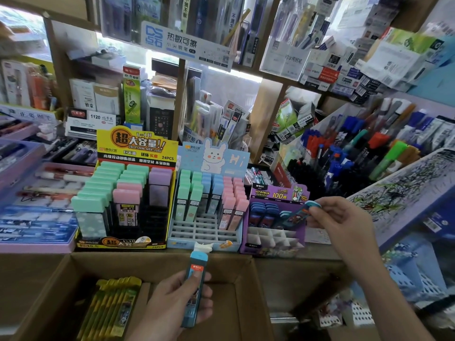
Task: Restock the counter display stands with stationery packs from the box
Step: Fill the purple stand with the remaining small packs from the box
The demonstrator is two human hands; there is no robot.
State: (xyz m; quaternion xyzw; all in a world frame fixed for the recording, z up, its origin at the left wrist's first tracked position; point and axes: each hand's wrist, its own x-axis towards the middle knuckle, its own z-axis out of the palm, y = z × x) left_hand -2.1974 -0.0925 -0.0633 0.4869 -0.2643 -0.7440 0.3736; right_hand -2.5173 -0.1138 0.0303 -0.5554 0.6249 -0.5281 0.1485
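Packs of this kind look light, slim and rigid: a hard plastic case with a rounded cap, glossy and so likely slippery under bare fingers. We judge them stiff enough to take a firm pinch, though the cap end may pop off if it is squeezed.

The left hand [177,303] is at 6 o'clock in the view, above the box [123,264]. Its grip is closed round the blue pack [197,274], with the thumb across the printed face and the fingers behind. The cap points to 12 o'clock.

The right hand [344,222] is at 3 o'clock. Its grip is a narrow fingertip pinch on the cap end of the tilted pack [295,215]. This pack slants with its lower end toward 8 o'clock, over the purple stand [258,252] on the desk [320,249]. We cannot tell whether the lower end has entered a cell.

The white dividers [270,236] at the front of the stand show open cells.

Handling advice:
- Take hold at the cap end and leave the lower body free to slide between the dividers.
- Bring the case upright before lowering. The dividers look thin and may buckle under a slanted push.
- Yellow packs [110,308] lie stacked in the box at 7 o'clock. Lift these by their long edges.
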